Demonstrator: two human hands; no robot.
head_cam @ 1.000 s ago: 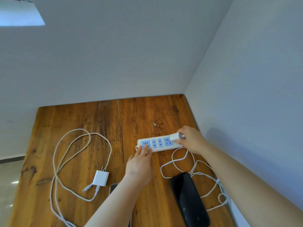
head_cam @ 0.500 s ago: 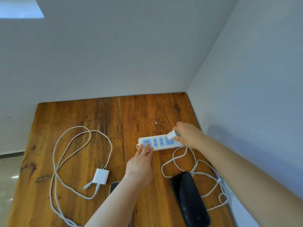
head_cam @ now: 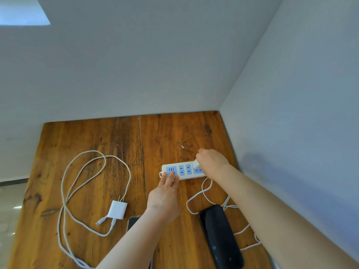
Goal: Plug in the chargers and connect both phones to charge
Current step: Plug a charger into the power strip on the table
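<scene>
At the far right of the table (head_cam: 93,133), the right hand (head_cam: 212,163) is closed round a white charger (head_cam: 195,163), only a corner of which shows past the fingers, and holds it at the rightmost socket of the strip (head_cam: 182,171). Whether the prongs are seated cannot be told. The left hand (head_cam: 165,199) lies flat and open, gripping nothing, its fingertips (head_cam: 171,175) pressing the strip's left end.

To do this step well, I judge the push should go straight down into the socket with the prongs square to the slots (a tilted push may skid the strip), while the left hand keeps it pinned to the wood.

The strip's long axis runs left to right, roughly parallel to the back wall, sockets facing up. A dark phone (head_cam: 220,235) lies nearer the person, just beside the right forearm, its long axis running away from the viewer and leaning a little left; a white cable (head_cam: 202,189) loops beside it. The second charger (head_cam: 117,209) lies well apart to the left, prongs pointing away towards the wall, its cable (head_cam: 66,183) coiled around it. A second phone (head_cam: 133,222) peeks out beside the left forearm.
</scene>
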